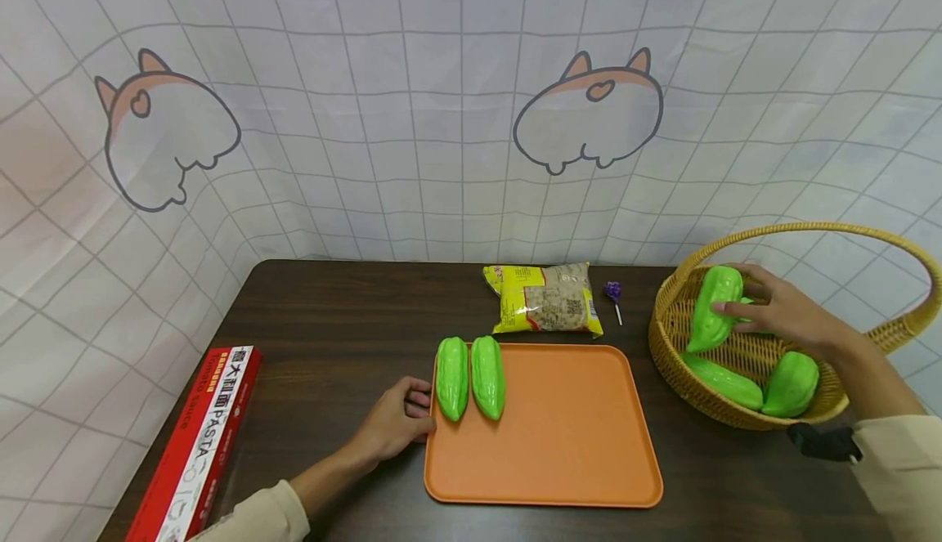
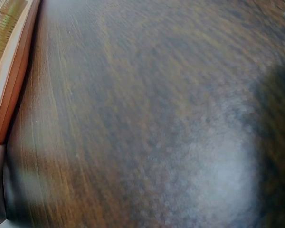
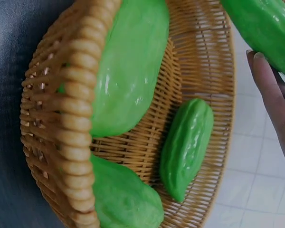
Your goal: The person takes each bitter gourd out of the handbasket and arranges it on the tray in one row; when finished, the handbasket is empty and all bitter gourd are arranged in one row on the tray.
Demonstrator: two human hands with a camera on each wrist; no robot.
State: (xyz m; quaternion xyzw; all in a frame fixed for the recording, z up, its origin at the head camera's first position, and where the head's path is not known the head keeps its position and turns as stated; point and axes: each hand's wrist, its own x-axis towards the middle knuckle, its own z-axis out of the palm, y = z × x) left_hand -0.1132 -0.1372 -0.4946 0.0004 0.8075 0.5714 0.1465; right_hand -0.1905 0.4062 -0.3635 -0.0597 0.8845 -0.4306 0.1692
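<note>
Green gourd (image 1: 715,300), pinched by right fingers (image 3: 268,88), seemingly half-curled

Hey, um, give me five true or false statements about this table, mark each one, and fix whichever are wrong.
1. Two green vegetables lie side by side on the orange tray. True.
2. The right hand holds a third vegetable at the basket. True.
3. The left hand holds the purple lollipop. False: that hand is at the tray's left edge; the lollipop lies between the yellow bag and the basket.
4. The red pasta box lies on the tray. False: it lies on the table, left of the tray.
5. Besides the held one, three more vegetables are in the basket. True.
</note>
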